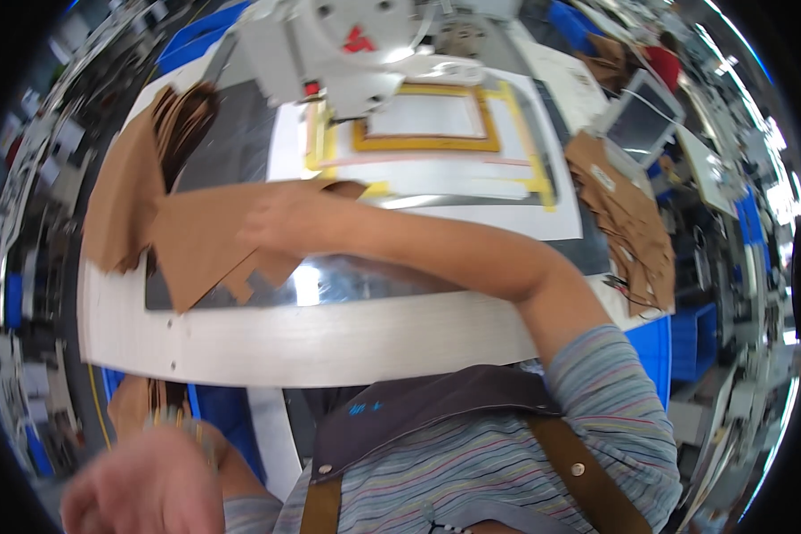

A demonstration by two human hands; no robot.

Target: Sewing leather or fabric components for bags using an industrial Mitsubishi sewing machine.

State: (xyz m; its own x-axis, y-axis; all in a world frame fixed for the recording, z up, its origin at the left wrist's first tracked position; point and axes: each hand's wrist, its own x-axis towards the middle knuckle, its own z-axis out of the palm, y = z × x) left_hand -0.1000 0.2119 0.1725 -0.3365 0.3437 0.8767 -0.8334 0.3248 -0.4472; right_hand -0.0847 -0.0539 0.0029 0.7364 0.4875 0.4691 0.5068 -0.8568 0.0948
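My right hand (289,218) reaches across from the right, fingers curled and gripping a flat brown fabric piece (206,222), which lies over the dark metal plate (227,133) and overlaps a folded stack of brown pieces (120,205) on the left. My left hand (142,485) is low at the bottom left, palm up and slightly blurred, with loosely curled fingers and nothing visible in it. Beyond my right hand, under the white sewing machine head (329,40), sits a yellow rectangular frame (425,142) on a white sheet taped with yellow strips.
The pale table edge (347,338) runs before me. At the right lie more brown pieces (632,240) beside a tilted screen (641,116). Blue bins (694,343) stand below; another holds brown pieces at lower left. A person in red (663,67) is at the back right.
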